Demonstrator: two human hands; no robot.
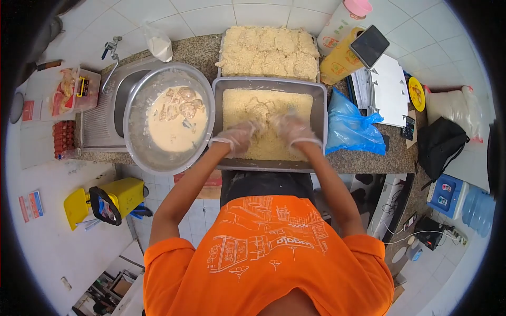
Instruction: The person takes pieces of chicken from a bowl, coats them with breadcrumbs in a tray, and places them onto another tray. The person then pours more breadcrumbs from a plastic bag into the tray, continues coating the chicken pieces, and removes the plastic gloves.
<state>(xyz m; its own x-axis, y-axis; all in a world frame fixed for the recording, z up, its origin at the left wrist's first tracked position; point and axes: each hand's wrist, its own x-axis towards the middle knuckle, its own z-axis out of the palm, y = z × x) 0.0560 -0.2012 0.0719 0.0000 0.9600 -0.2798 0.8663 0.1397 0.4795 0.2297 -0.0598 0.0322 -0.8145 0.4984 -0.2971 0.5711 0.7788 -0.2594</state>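
Observation:
A grey tray [322,105] full of pale yellow crumbs [284,145] lies in front of me. My left hand [238,136], in a clear plastic glove, is in the crumbs at the tray's left side. On the right side is my right hand [295,131], gloved too and smeared by motion. Between them sits a crumb-covered lump [261,111]; whether either hand grips it is unclear. Left of the tray, a large metal bowl [136,142] holds creamy liquid with pieces [182,102] in it. A second tray [318,68] behind is piled with crumb-coated pieces [269,50].
A blue plastic bag [350,129] lies right of the tray, with papers [387,92] and a yellow container [340,60] holding a phone [370,46] behind it. The sink [124,97] and tap [112,50] are at the left. A black bag [441,147] sits far right.

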